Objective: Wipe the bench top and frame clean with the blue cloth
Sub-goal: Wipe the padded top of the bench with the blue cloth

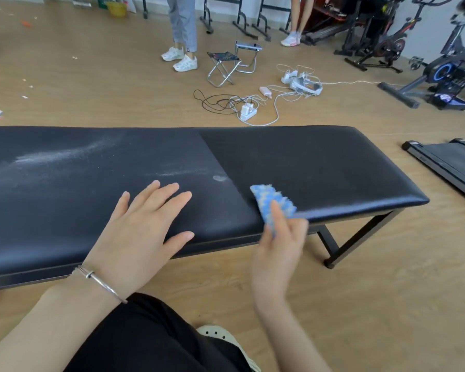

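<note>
A long black padded bench top (320, 162) runs across the view on a dark metal frame (360, 234). White dust streaks (62, 155) lie on its left half, and a small pale smudge (220, 178) sits near the middle; the right half looks darker and free of dust. My left hand (142, 229) rests flat on the near edge with fingers spread. My right hand (279, 245) grips the blue and white cloth (273, 201), which lies against the near edge right of centre.
Beyond the bench lie tangled cables and chargers (253, 108) and two folding stools (223, 67). Two people stand at the back (184, 36). Exercise bikes (387, 44) fill the far right, and a flat treadmill (448, 162) lies right of the bench.
</note>
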